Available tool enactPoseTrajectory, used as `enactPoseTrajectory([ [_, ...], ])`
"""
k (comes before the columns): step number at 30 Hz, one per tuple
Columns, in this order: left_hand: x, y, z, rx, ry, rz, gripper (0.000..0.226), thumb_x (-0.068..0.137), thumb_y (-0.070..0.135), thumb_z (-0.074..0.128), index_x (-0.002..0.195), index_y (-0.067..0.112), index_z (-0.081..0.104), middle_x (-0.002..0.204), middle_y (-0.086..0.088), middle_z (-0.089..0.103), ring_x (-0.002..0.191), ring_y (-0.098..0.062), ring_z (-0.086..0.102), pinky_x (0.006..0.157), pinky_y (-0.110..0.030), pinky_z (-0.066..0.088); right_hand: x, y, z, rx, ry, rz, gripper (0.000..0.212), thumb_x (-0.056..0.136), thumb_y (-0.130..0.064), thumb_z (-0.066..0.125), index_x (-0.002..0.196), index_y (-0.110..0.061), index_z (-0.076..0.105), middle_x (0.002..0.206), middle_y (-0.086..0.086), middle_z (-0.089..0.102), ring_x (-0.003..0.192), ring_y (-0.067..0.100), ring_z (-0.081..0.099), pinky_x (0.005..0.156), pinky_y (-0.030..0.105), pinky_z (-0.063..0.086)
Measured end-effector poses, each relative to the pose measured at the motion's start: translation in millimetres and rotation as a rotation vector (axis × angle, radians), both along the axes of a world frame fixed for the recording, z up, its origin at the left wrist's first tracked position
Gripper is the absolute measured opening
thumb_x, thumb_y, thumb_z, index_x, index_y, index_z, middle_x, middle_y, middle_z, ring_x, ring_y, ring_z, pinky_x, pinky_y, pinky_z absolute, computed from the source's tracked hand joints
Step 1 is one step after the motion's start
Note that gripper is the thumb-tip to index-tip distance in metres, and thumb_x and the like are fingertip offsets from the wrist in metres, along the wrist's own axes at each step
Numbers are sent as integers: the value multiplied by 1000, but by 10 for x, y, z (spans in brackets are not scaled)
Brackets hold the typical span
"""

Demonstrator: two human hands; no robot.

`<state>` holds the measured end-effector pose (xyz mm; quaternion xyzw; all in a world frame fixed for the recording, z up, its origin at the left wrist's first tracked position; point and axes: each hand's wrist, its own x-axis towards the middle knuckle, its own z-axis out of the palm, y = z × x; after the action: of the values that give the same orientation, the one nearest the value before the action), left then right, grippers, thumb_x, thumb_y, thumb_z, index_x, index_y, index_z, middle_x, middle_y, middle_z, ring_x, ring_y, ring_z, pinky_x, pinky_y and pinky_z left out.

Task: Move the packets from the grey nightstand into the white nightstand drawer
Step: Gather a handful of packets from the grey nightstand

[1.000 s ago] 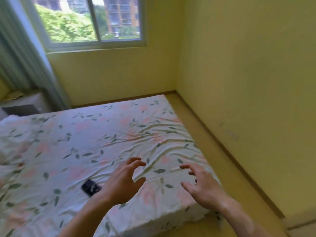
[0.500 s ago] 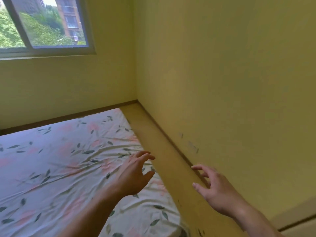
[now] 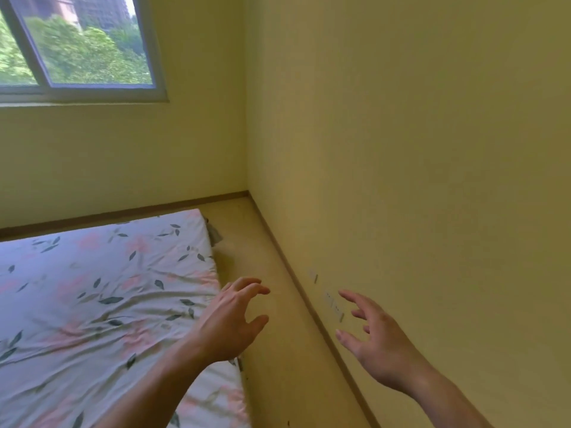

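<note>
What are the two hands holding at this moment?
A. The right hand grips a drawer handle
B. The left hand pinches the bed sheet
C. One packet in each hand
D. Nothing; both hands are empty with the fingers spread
D: the left hand and the right hand both hang in the air with loosely spread fingers, above the floor beside the bed, and touch nothing.
</note>
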<state>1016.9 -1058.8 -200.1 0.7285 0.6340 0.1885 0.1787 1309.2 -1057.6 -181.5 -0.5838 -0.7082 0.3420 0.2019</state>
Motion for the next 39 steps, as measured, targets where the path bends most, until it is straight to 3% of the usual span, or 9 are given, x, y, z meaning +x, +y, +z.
enactPoseTrajectory([
  [7, 127, 643, 244, 14, 26, 224, 52, 94, 53, 63, 143, 45, 47, 157, 22, 32, 142, -7, 36, 117, -32, 37, 155, 1458, 285, 29, 46, 189, 63, 94, -34, 71, 148, -45, 41, 145, -22, 45, 129, 1, 48, 110, 29, 44],
  [12, -252, 931, 307, -11, 58, 452, 53, 94, 54, 63, 142, 48, 44, 160, 24, 24, 146, -8, 31, 118, -34, 36, -432, 2397, 418, 20, 55, 418, 59, 96, -34, 69, 147, -45, 39, 130, -23, 40, 124, 2, 45, 101, 21, 40],
  [19, -1061, 1863, 249, -11, 49, 673, 52, 92, 51, 67, 140, 45, 47, 161, 21, 26, 145, -10, 33, 117, -36, 36, -1380, 3861, 389, 70, 69, 649, 59, 93, -37, 71, 142, -53, 41, 130, -35, 42, 126, -5, 44, 107, 22, 40],
  [24, -1631, 2997, 351, 25, 34, 695, 52, 93, 49, 66, 142, 43, 47, 160, 21, 28, 145, -9, 32, 117, -33, 34, -2080, 4993, 403, 74, 77, 691, 60, 93, -37, 71, 142, -52, 40, 125, -43, 39, 125, -5, 44, 111, 27, 42],
  [33, -2214, 5104, 684, 86, 69, 595, 49, 93, 49, 64, 139, 46, 48, 158, 25, 29, 143, -5, 32, 114, -25, 32, -2891, 6847, 500, 56, 84, 681, 63, 93, -39, 71, 147, -46, 39, 135, -29, 43, 130, -2, 44, 113, 31, 43],
  [39, -2676, 6449, 643, 115, 57, 644, 48, 92, 48, 66, 138, 44, 51, 156, 26, 31, 141, -4, 35, 114, -28, 36, -3464, 8282, 455, 77, 130, 716, 59, 93, -41, 71, 145, -47, 42, 137, -27, 45, 128, -3, 45, 109, 29, 45],
])
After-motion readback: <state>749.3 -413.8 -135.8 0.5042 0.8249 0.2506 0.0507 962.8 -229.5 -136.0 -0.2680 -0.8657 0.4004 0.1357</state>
